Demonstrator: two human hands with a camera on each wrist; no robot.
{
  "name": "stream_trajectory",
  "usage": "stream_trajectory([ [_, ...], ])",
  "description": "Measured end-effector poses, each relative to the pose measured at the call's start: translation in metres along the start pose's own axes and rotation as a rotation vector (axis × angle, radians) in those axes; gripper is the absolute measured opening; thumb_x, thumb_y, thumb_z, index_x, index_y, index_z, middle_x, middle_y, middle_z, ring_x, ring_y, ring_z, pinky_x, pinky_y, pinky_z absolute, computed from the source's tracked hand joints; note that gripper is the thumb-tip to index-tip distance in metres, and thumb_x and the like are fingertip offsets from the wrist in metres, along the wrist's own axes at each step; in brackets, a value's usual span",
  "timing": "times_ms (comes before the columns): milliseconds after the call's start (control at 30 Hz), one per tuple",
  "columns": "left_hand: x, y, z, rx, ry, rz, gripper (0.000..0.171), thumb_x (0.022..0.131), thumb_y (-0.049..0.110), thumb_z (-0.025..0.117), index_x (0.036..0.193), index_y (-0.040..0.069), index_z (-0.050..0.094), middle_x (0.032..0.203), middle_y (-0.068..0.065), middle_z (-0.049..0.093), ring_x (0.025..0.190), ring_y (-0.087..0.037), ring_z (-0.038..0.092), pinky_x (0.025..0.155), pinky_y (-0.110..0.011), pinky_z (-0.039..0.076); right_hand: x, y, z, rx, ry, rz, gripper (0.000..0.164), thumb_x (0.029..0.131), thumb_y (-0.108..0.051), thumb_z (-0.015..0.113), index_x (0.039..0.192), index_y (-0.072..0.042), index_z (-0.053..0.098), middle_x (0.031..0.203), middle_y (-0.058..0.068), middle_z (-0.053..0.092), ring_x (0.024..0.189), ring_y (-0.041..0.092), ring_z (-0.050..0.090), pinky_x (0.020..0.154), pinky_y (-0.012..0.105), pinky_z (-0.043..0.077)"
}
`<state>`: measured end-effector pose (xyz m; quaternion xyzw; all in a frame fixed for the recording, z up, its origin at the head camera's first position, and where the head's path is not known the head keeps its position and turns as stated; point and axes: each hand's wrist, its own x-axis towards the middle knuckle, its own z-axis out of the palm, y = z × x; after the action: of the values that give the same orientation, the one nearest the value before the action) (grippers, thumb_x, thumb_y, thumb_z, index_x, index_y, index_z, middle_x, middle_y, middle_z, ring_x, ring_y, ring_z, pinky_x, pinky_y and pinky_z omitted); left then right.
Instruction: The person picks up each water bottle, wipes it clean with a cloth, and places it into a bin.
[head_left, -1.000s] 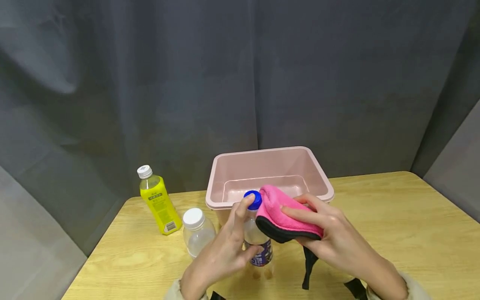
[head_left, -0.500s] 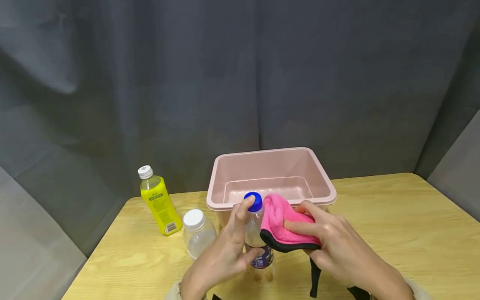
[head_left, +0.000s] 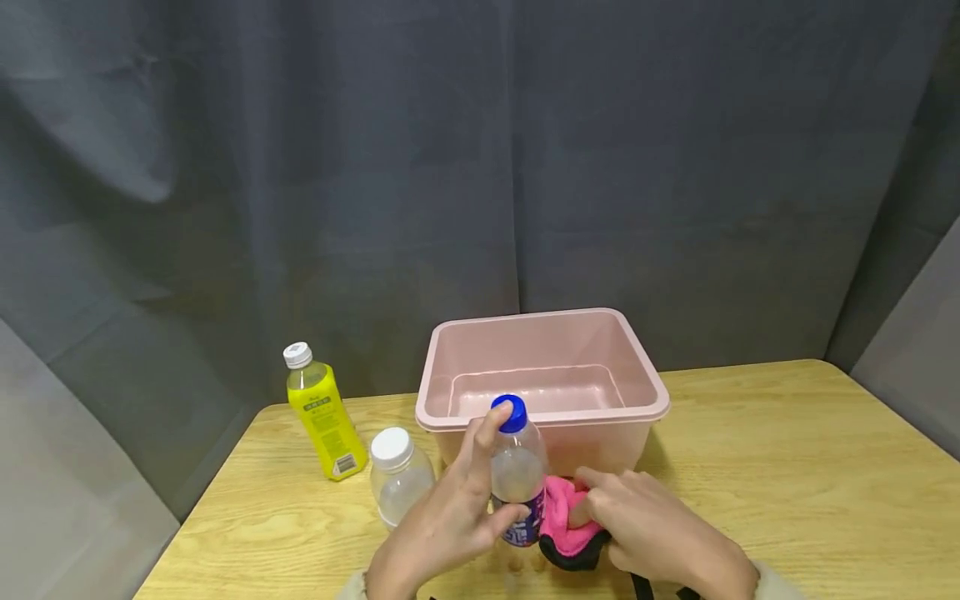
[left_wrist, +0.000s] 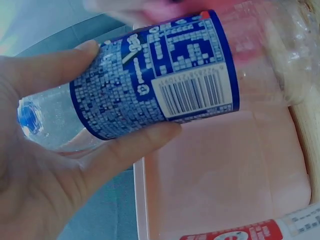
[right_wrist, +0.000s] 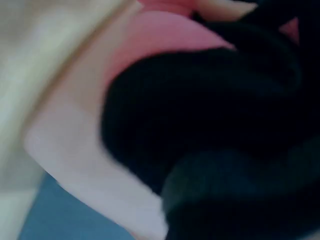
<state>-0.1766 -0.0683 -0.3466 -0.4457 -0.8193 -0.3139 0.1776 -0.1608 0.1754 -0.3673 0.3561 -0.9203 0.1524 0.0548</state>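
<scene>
My left hand [head_left: 446, 512] grips a clear plastic bottle [head_left: 519, 467] with a blue cap and a blue-purple label, one finger up at the cap. The left wrist view shows thumb and finger on either side of the printed label [left_wrist: 155, 75]. My right hand [head_left: 652, 525] holds a bunched pink cloth [head_left: 564, 517] with black edging against the bottle's right side, low down by the label. Up close in the right wrist view, the blurred cloth [right_wrist: 170, 35] and its dark edge hide the right fingers.
Right behind the bottle stands a pale pink plastic bin [head_left: 540, 419]. To the left are a white-capped clear jar [head_left: 401, 487] and a yellow-labelled bottle [head_left: 326, 425]. The wooden table [head_left: 765, 450] backs onto a grey curtain [head_left: 375, 208].
My right hand has moved down along the bottle with the cloth, from beside the cap to the label. The left hand keeps its grip on the bottle.
</scene>
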Motion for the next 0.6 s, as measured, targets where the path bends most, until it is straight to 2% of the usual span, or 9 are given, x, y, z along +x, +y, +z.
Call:
stream_trajectory([
  [100,-0.001,-0.001,0.000,0.003,0.007,0.008,0.114,0.075,-0.001,0.088,0.152,0.017,0.008,0.140,-0.021,0.042,0.120,-0.031,0.056,0.099,-0.042,0.053,0.002,0.005,0.014,-0.027,-0.064,0.001,0.040,0.065,0.013,0.078,0.084,-0.022,0.080,0.082,-0.013,0.053,0.065,0.003,0.042,0.058,0.023,0.042],
  [200,0.000,-0.002,-0.001,0.013,0.017,0.022,0.115,0.074,-0.001,0.089,0.153,0.016,0.007,0.140,-0.022,0.042,0.120,-0.032,0.056,0.099,-0.042,0.053,0.003,0.008,0.019,-0.042,-0.065,-0.007,0.040,0.063,0.014,0.077,0.081,-0.021,0.079,0.079,-0.013,0.050,0.063,0.002,0.040,0.055,0.022,0.039],
  [300,0.001,-0.002,-0.001,0.018,0.020,0.029,0.115,0.073,-0.001,0.090,0.153,0.016,0.007,0.141,-0.023,0.042,0.120,-0.032,0.056,0.099,-0.042,0.053,0.003,0.010,0.017,-0.042,-0.070,-0.006,0.042,0.062,0.015,0.075,0.084,-0.020,0.080,0.080,-0.013,0.049,0.065,0.003,0.044,0.056,0.024,0.044],
  [500,0.001,-0.002,-0.001,0.008,0.011,0.025,0.114,0.074,0.000,0.090,0.152,0.015,0.008,0.142,-0.022,0.041,0.121,-0.032,0.056,0.099,-0.042,0.053,0.000,0.010,0.007,-0.034,-0.024,-0.019,0.050,0.061,0.016,0.073,0.092,-0.021,0.082,0.087,-0.011,0.057,0.074,0.007,0.058,0.063,0.031,0.054],
  [600,0.001,-0.002,0.000,0.002,0.002,0.022,0.113,0.074,-0.001,0.089,0.152,0.015,0.008,0.143,-0.023,0.040,0.120,-0.032,0.056,0.098,-0.041,0.054,-0.002,0.007,-0.003,0.010,0.026,-0.003,0.058,0.060,0.017,0.070,0.101,-0.022,0.081,0.089,-0.010,0.056,0.071,0.007,0.053,0.060,0.028,0.050],
])
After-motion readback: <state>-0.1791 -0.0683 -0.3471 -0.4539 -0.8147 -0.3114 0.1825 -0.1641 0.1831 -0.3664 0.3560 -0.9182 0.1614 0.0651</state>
